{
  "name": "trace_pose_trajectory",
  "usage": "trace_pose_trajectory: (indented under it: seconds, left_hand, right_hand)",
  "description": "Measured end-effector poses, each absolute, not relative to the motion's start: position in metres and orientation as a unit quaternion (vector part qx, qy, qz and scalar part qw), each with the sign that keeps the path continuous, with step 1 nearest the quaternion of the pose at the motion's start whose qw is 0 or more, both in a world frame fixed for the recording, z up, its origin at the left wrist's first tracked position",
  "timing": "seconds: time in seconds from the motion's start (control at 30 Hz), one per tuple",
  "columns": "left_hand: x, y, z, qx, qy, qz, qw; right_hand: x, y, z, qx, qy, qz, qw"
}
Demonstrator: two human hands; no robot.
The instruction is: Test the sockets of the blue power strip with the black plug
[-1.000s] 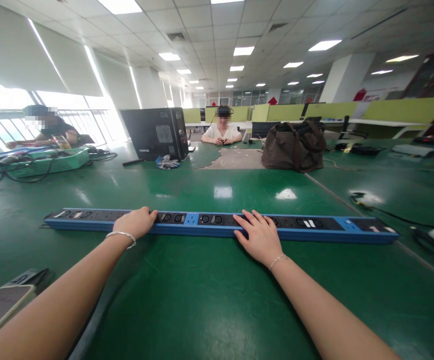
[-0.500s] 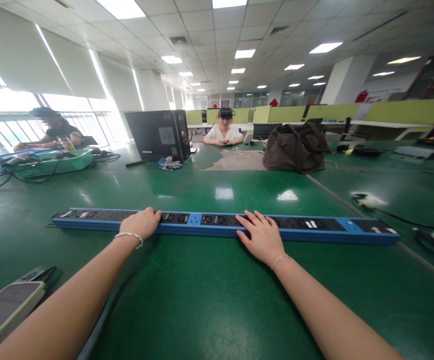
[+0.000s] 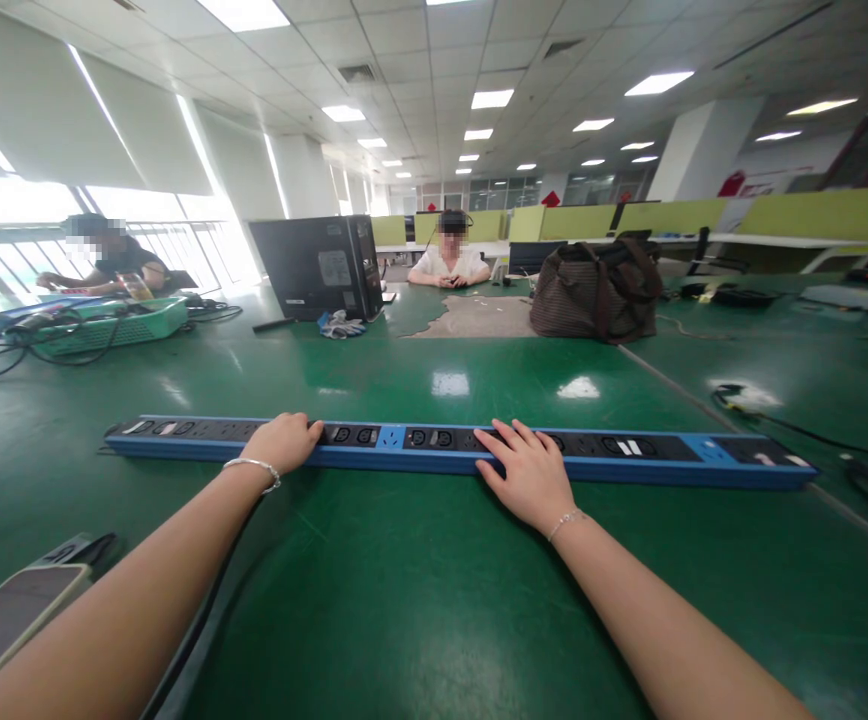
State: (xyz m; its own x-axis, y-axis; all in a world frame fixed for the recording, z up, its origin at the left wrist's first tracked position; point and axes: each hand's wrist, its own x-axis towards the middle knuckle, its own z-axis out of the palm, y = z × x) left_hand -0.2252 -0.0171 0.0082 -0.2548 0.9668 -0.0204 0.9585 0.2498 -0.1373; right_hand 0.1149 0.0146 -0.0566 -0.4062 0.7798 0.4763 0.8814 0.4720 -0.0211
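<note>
A long power strip [image 3: 426,461] with a blue housing and a black socket face lies across the green table [image 3: 404,580] in front of me. My left hand [image 3: 284,442] is closed over its left-middle part, the fingers curled over the far edge and partly hidden. Resting on the sockets right of the middle, my right hand [image 3: 528,475] is open, its fingers spread and the thumb near the strip's front edge. A black cable [image 3: 213,600] runs beside my left forearm toward the bottom of the view.
Phones [image 3: 14,630] lie at the lower left. Farther back are a green basket [image 3: 130,328] with cables, a black computer case [image 3: 314,270], gloves [image 3: 342,325] and a brown bag [image 3: 591,290]. Two people sit beyond. More cables [image 3: 764,415] lie at the right.
Both hands stay on the power strip in almost the same places. The view has shifted slightly, and the black cable beside my left forearm shows more clearly.
</note>
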Motion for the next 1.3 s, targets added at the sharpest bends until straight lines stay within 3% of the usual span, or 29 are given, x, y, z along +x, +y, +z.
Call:
trace_pose_trajectory:
  seconds: [0.33, 0.93, 1.3]
  left_hand:
    - [-0.22, -0.021, 0.0, -0.563, -0.823, 0.03, 0.069]
    - [-0.229, -0.017, 0.006, -0.638, -0.761, 0.111, 0.05]
    - [-0.235, -0.01, 0.006, -0.635, -0.769, 0.068, 0.028]
  right_hand:
    - [0.115, 0.015, -0.058, -0.501, -0.83, -0.117, 0.216]
    - [0.115, 0.015, -0.057, -0.504, -0.828, -0.121, 0.214]
    - [0.115, 0.015, -0.057, -0.502, -0.828, -0.114, 0.222]
